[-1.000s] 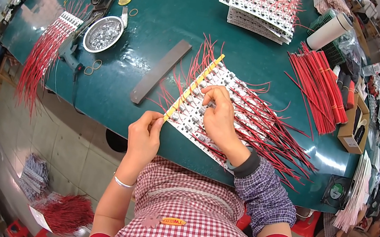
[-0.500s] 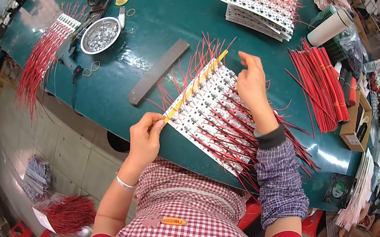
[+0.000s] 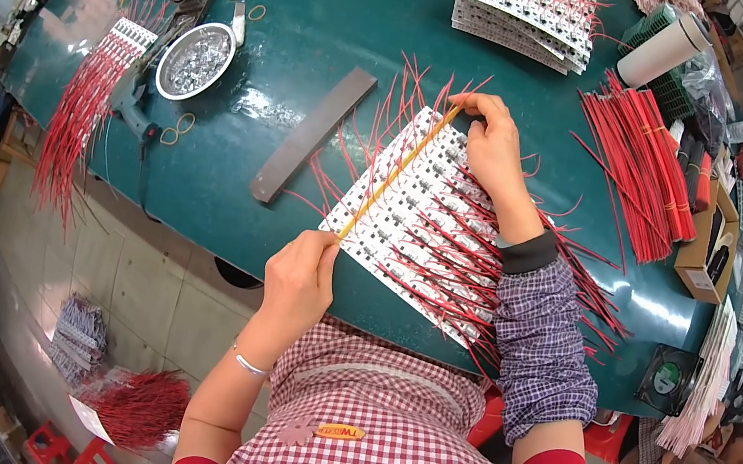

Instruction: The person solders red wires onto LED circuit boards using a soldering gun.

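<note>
So the yellow strip point(image 3: 398, 170) is smack in the middle of the frame, slanting over the white board point(image 3: 383, 231) on the green bench point(image 3: 237, 149). Left hand point(image 3: 300, 271) has its fingers pinched on the lower end, right hand point(image 3: 494, 146) has its fingers pinched on the upper end. Red and black wires point(image 3: 461, 288) fan rightward off the board. Grey bar point(image 3: 314, 137) sits just left of it.

The right hand point(image 3: 496, 145), over the middle of the white board panel point(image 3: 401, 242) a second ago and then apart from the yellow strip point(image 3: 399, 172), now pinches the strip's far end. The strip has shifted rightward from the panel's left edge and looks thinner; the left hand point(image 3: 301, 271) has moved right with its near end.
</note>
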Demonstrator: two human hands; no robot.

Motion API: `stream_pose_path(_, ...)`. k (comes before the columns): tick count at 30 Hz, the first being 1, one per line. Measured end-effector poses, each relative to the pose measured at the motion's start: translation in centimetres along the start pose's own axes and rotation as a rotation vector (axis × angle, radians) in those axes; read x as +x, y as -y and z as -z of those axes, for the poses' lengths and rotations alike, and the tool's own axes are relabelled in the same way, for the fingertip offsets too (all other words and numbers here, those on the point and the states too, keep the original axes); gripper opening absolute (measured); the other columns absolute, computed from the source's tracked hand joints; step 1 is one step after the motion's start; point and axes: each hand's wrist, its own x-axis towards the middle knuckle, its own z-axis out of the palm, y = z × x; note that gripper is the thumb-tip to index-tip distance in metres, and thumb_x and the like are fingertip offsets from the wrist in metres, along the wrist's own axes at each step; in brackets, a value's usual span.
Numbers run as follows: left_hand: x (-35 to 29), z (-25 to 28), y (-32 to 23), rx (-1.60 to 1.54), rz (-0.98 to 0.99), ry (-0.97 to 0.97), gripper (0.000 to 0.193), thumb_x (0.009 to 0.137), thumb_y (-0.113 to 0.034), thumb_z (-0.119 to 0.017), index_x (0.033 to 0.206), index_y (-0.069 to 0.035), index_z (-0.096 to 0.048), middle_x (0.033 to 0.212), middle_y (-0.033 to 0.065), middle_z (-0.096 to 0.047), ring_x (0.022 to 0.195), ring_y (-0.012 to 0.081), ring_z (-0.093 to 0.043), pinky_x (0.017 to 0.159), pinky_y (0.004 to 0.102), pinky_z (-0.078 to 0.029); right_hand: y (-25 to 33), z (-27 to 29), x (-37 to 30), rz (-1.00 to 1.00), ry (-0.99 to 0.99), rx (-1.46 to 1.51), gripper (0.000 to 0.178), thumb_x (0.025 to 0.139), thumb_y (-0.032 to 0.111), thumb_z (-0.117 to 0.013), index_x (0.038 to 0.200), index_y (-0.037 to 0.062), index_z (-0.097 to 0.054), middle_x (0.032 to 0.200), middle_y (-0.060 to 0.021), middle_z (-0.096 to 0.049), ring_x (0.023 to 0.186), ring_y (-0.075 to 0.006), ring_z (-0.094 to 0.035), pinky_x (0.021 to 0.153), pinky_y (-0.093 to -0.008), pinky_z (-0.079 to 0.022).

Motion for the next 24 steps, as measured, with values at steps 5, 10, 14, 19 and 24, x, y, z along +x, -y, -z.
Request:
stream_pose_path(5, 0.2, 0.1, -0.3, 0.074, -0.033, 0.031, 0.011, 0.090, 0.002, -0.066, 0.098, 0.001, -0.059, 0.087, 0.0158, -0.065, 0.074, 0.0345, -0.066, 0.065, 0.0406, -0.053, 0.3, 0.0, -0.1, 0.021, 0.001, -0.077, 0.037, 0.083, -0.012, -0.046, 0.105, 0.0032, -0.072, 0.107, -0.0127, -0.065, 0.104, -0.0283, -0.063, 0.093, -0.0375, -0.051)
stream_pose_path(10, -0.6, -0.3, -0.7, 0.037, 0.042, 0.075, 0.011, 0.090, 0.002, -0.066, 0.098, 0.001, -0.059, 0.087, 0.0163, -0.065, 0.074, 0.0346, -0.066, 0.065, 0.0406, -0.052, 0.2, 0.1, 0.1, 0.082, -0.017, -0.146, 0.033, 0.085, -0.010, -0.048, 0.101, 0.0044, -0.073, 0.105, -0.0124, -0.066, 0.102, -0.0296, -0.063, 0.090, -0.0380, -0.051)
stream_pose_path(14, -0.5, -0.2, -0.6, -0.014, -0.011, 0.055, 0.016, 0.090, 0.003, -0.066, 0.105, 0.003, -0.062, 0.090, 0.0163, -0.067, 0.075, 0.0335, -0.067, 0.066, 0.0399, -0.053, -0.2, 0.1, 0.3, 0.044, -0.008, -0.148, 0.026, 0.086, -0.009, -0.051, 0.094, 0.0035, -0.072, 0.099, -0.0106, -0.066, 0.097, -0.0282, -0.064, 0.087, -0.0374, -0.052)
stream_pose_path(19, -0.6, 0.1, 0.1, 0.005, -0.175, 0.070, 0.033, 0.087, 0.005, -0.067, 0.121, 0.004, -0.064, 0.093, 0.0145, -0.068, 0.079, 0.0298, -0.068, 0.068, 0.0380, -0.055, 0.0, 1.2, 0.7, -0.028, 0.093, -0.079, 0.026, 0.081, -0.010, -0.052, 0.087, 0.0048, -0.073, 0.095, -0.0107, -0.066, 0.087, -0.0301, -0.062, 0.085, -0.0392, -0.050)
stream_pose_path(24, 0.3, 0.8, -0.3, 0.041, -0.253, 0.188, 0.043, 0.085, 0.004, -0.068, 0.127, 0.004, -0.063, 0.096, 0.0136, -0.067, 0.082, 0.0273, -0.067, 0.067, 0.0363, -0.055, -1.0, 3.2, 0.6, -0.037, 0.191, 0.056, 0.031, 0.085, -0.011, -0.051, 0.092, 0.0053, -0.076, 0.101, -0.0088, -0.069, 0.094, -0.0257, -0.065, 0.083, -0.0349, -0.051)
